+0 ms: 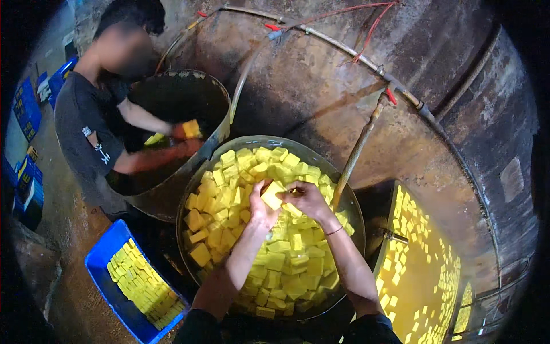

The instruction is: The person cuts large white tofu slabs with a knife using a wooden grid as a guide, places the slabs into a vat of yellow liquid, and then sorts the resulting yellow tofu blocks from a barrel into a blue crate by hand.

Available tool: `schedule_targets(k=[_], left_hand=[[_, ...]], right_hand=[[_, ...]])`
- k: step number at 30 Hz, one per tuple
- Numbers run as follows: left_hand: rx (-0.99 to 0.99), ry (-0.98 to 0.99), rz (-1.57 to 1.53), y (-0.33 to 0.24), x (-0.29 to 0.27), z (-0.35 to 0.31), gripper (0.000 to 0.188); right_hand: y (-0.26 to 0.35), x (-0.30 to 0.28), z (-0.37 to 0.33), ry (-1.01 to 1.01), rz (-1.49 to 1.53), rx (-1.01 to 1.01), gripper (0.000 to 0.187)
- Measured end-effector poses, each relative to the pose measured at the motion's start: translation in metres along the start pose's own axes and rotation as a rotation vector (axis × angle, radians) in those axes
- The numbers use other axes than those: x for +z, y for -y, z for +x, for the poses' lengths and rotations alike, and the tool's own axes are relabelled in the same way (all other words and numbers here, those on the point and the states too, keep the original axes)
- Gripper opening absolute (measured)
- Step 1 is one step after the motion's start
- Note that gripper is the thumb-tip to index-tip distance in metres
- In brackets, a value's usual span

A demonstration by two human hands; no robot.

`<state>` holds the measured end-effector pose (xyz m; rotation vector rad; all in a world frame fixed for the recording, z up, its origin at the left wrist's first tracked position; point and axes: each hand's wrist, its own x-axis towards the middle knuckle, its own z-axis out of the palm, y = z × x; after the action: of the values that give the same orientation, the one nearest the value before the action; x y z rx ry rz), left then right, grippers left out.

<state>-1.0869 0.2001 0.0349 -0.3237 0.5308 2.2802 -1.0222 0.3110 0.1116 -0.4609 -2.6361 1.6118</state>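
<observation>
Above a large round vat (361,241), both my hands are at one yellow tofu block (272,195). My left hand (261,206) grips it from the left side, thumb and fingers around it. From the right, my right hand (307,200) pinches its edge with bent fingertips. Beneath them, the vat is heaped with many more yellow tofu blocks (220,229), some of them wet or under water. My forearms reach up over the near rim and hide part of the pile.
At the left, a co-worker (86,126) in a dark shirt handles a yellow block in a second vat (172,203). A blue crate (100,261) of stacked blocks stands lower left. On the right, a bigger tank (427,275) holds floating blocks. Pipes (358,149) with red valves run along the stained wall.
</observation>
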Motion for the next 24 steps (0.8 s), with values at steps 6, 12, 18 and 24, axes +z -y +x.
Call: schedule_targets(k=[6, 12, 18, 24], left_hand=[[0.28, 0.339, -0.316, -0.002, -0.042, 0.008, 0.032], [0.272, 0.002, -0.477, -0.035, 0.0, -0.047, 0.037], [0.511, 0.156, -0.481, -0.139, -0.019, -0.092, 0.038], [0.643, 0.188, -0.422, -0.172, -0.056, -0.147, 0.041]], right_hand=[[0.052, 0.041, 0.002, -0.1, -0.398, -0.553, 0.032], [0.067, 0.054, 0.029, -0.017, 0.096, -0.013, 0.045], [-0.014, 0.144, 0.084, -0.028, -0.718, -0.208, 0.027], [-0.073, 0.096, 0.101, 0.306, 0.093, -0.111, 0.032]])
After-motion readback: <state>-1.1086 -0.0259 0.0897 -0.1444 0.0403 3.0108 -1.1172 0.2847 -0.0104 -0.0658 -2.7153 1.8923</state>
